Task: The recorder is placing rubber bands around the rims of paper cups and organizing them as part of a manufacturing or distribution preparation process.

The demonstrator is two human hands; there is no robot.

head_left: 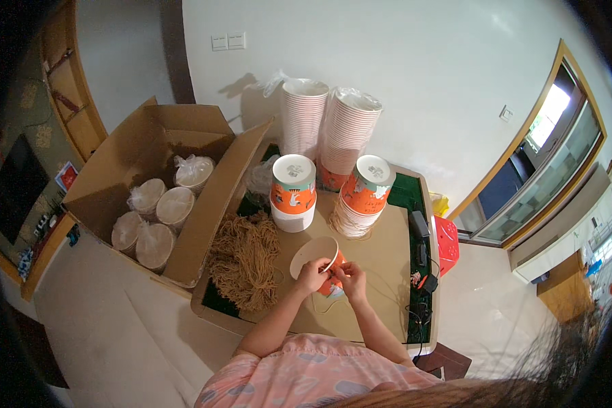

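Observation:
A paper bucket (306,256), white inside with an orange printed outside, lies tilted in front of me, its mouth facing left. My left hand (313,275) is closed on its rim. Against the bucket's printed side, my right hand (351,280) has its fingers pinched together; what they hold is too small to make out. A thin cord (330,311) loops below the bucket on the cardboard sheet (381,299). To the left lies a heap of brown cords (245,262). Beyond stand two upside-down bucket stacks, one plain (294,194), the other ringed with cords (366,197).
Two tall plastic-wrapped bucket stacks (304,119) (353,129) stand against the wall. At left, an open cardboard box (204,224) contains several bagged bucket stacks. Black adapters and cables (421,272) line the table's right edge, beside a red stool (447,245).

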